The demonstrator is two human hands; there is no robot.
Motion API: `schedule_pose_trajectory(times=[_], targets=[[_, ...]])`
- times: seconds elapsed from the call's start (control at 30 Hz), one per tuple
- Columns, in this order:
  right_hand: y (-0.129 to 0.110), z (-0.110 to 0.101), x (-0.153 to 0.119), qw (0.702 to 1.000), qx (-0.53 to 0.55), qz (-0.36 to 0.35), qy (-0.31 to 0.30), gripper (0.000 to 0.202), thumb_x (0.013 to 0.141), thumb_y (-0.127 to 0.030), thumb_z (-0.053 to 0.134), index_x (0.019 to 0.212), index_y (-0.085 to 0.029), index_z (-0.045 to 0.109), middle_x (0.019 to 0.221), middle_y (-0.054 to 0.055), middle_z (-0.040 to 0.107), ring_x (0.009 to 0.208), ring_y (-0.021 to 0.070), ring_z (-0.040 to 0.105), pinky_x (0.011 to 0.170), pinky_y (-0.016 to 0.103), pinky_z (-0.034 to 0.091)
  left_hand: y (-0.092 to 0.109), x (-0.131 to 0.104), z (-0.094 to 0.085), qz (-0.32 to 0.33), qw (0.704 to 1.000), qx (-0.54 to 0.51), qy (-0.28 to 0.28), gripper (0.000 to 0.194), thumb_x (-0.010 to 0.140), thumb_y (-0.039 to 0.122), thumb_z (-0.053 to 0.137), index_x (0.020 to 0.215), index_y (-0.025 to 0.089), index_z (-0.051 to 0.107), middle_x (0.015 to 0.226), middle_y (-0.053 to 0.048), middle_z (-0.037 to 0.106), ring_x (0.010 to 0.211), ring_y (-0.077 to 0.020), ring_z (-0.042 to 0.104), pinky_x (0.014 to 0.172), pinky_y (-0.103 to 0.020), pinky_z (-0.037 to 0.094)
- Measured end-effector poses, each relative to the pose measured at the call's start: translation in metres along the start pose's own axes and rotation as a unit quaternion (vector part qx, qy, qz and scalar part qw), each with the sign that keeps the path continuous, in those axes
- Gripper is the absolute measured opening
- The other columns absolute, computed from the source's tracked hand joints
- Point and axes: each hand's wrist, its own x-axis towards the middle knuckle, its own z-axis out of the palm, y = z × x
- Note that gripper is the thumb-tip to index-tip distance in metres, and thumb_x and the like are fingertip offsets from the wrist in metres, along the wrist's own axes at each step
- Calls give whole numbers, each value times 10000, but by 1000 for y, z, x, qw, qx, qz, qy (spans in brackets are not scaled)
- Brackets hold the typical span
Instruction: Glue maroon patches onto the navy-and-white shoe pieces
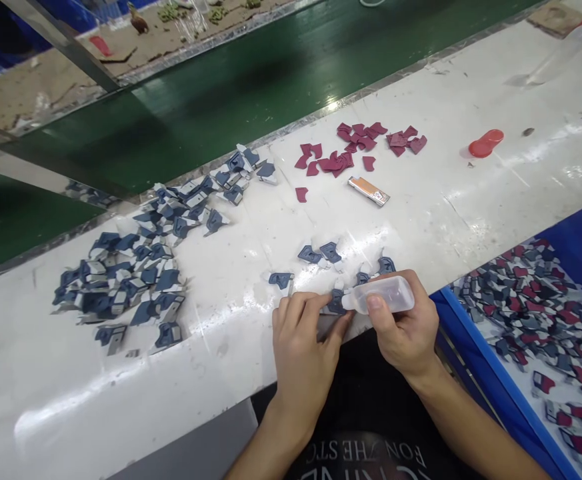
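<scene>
My right hand [405, 328] grips a small clear squeeze bottle [385, 294] lying sideways, its nozzle pointing left at a blue-grey piece [336, 305]. My left hand [305, 333] pinches that piece at the near edge of the white table [221, 313]. A few loose blue-grey pieces [315, 255] lie just beyond my hands. A large heap of blue-grey pieces [145, 267] spreads to the left. Dark red pieces [355, 147] are scattered farther back.
An orange lighter [369, 191] lies near the red pieces, and a red cap [485, 143] sits to the right. A blue bin [535, 320] with mixed red and grey pieces stands at my right. A green conveyor belt [251, 80] runs behind the table.
</scene>
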Motion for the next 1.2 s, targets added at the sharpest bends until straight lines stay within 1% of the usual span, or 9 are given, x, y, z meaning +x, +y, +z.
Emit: schedule_pose_trajectory(times=[0.13, 0.23, 0.33, 0.47, 0.67, 0.83, 0.93, 1.07, 1.2], targets=[[-2, -3, 2, 1000, -19, -12, -14, 114, 983, -311, 710, 957, -244, 622, 577, -87, 566, 461, 129, 561, 413, 206, 420, 0, 0, 0, 0, 1000, -6, -1, 225, 952, 230, 800, 1123, 245, 655, 1006, 20, 680, 959, -185, 592, 882, -352, 451], [-5, -8, 4, 999, -40, -29, -23, 125, 990, -311, 697, 935, -243, 607, 587, -85, 587, 453, 123, 566, 410, 201, 424, -1, 0, 1, -1, 1000, -7, 2, 234, 941, 218, 811, 1117, 244, 658, 1000, 21, 679, 961, -186, 596, 878, -352, 446], [-9, -14, 6, 996, -76, -50, -15, 144, 985, -305, 697, 915, -240, 589, 597, -87, 601, 423, 107, 546, 397, 192, 420, -2, 0, 1, 0, 1000, -2, 7, 206, 954, 250, 801, 1106, 242, 663, 999, 16, 683, 962, -190, 601, 875, -357, 446], [-12, -16, 8, 992, -105, -63, -2, 164, 990, -305, 690, 893, -241, 574, 568, -95, 562, 406, 106, 533, 386, 191, 416, -2, 0, 2, -1, 1000, 0, 2, 203, 955, 252, 800, 1109, 244, 668, 1012, 10, 693, 970, -195, 610, 889, -367, 456], [-7, -9, 9, 991, -110, -67, 43, 171, 1006, -305, 685, 898, -243, 568, 567, -100, 554, 392, 103, 520, 373, 193, 407, -1, 0, 1, 1, 1000, 2, 2, 201, 956, 271, 802, 1108, 247, 672, 993, 7, 692, 954, -199, 614, 870, -370, 463], [-3, -1, 9, 990, -98, -72, 71, 155, 1015, -316, 679, 922, -247, 577, 575, -94, 570, 412, 124, 555, 373, 212, 417, -3, 0, 2, 3, 1000, 5, 7, 199, 960, 270, 798, 1112, 248, 672, 1002, 7, 695, 964, -196, 615, 889, -370, 469], [-2, 3, 10, 990, -95, -76, 73, 144, 1021, -323, 674, 939, -247, 583, 577, -91, 577, 427, 135, 578, 378, 218, 426, -4, 0, 2, 6, 1000, 3, 10, 201, 959, 265, 799, 1111, 250, 668, 1004, 7, 699, 969, -198, 618, 896, -374, 469], [-2, 6, 11, 990, -93, -84, 65, 134, 1026, -319, 667, 955, -246, 579, 599, -79, 620, 440, 137, 601, 389, 218, 441, -4, 0, 2, 9, 1000, 1, 3, 181, 974, 267, 781, 1108, 252, 660, 1010, 4, 709, 975, -203, 621, 894, -383, 467], [-2, 6, 10, 992, -84, -69, 61, 136, 1014, -323, 669, 940, -245, 585, 590, -71, 616, 452, 147, 609, 395, 224, 441, -2, -1, 1, 5, 1000, 6, 6, 178, 981, 276, 773, 1117, 257, 659, 1013, 2, 713, 978, -204, 633, 887, -385, 467]])
